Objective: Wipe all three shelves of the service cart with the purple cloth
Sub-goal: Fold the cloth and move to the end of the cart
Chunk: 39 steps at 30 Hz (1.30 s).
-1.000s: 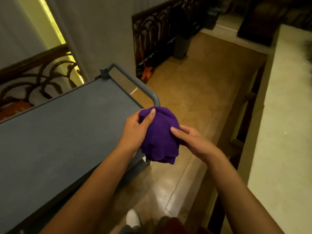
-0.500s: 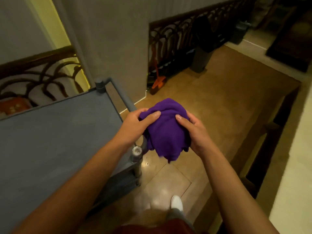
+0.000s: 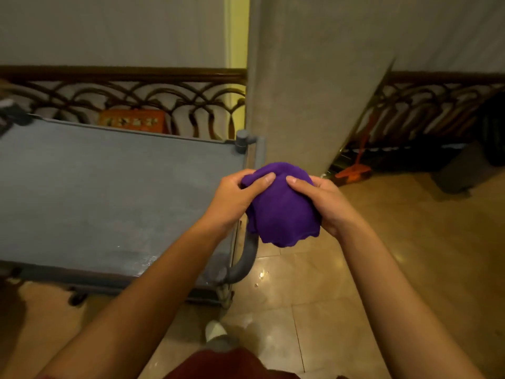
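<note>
Head view: my left hand [image 3: 232,198] and right hand [image 3: 326,203] both clutch the bunched purple cloth [image 3: 284,209], held in the air past the cart's top shelf [image 3: 109,192], at its 3 o'clock end, above the handle [image 3: 246,258].

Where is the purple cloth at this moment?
In the head view, the purple cloth is bunched between the left hand and right hand, off the right end of the cart's top shelf.
</note>
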{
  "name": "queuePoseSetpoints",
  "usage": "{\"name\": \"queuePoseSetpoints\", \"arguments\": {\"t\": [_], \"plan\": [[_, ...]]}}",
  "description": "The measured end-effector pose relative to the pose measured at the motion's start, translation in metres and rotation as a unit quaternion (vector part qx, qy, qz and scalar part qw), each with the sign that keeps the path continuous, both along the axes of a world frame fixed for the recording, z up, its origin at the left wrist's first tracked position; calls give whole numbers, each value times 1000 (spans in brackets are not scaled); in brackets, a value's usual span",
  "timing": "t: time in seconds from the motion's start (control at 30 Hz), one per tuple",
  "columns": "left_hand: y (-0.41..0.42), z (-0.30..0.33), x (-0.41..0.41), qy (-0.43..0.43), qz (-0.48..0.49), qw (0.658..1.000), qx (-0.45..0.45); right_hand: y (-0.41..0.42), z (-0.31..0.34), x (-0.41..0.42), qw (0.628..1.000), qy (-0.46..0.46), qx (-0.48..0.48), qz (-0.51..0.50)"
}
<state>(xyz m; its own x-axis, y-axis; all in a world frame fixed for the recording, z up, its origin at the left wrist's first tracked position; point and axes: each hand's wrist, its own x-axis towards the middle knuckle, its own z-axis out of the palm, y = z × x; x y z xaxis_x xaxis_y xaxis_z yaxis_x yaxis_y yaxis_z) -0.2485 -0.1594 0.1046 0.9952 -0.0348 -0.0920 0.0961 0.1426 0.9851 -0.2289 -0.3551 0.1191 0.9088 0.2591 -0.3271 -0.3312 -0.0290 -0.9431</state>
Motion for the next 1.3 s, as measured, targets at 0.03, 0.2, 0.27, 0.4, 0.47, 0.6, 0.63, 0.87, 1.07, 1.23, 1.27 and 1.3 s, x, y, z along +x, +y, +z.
{"name": "queuePoseSetpoints", "arguments": {"t": [0.03, 0.2, 0.27, 0.4, 0.47, 0.6, 0.63, 0.87, 1.07, 1.23, 1.27, 1.3], "plan": [[4, 0, 6, 1, -1, 1000, 1, 3, -1, 10, 1000, -14, 4, 0], [19, 5, 32, 12, -7, 1000, 27, 17, 0, 61, 998, -35, -1, 58], [22, 3, 37, 23, -7, 999, 45, 23, -2, 78, 995, -32, -8, 96], [22, -6, 43, 54, 73, 994, 58, 34, -14, 116, 982, -31, -23, 184], [27, -11, 44, 67, 86, 991, 72, 38, -22, 126, 977, -31, -40, 209], [16, -25, 54, 88, 185, 976, 68, 37, -51, 169, 950, -27, -46, 307], [7, -29, 55, 102, 207, 971, 57, 34, -55, 178, 942, -30, -53, 330], [-42, -63, 60, 145, 370, 908, 133, 25, -85, 210, 892, -173, -150, 390], [-47, -73, 65, 217, 475, 821, 232, 54, -88, 205, 815, -337, -245, 404], [-67, -73, 57, 203, 448, 747, 448, 56, -89, 212, 723, -492, -299, 382], [-75, -73, 56, 206, 402, 766, 458, 55, -88, 218, 715, -506, -241, 419], [-82, -73, 57, 225, 352, 787, 453, 54, -87, 225, 689, -506, -186, 483]]}}
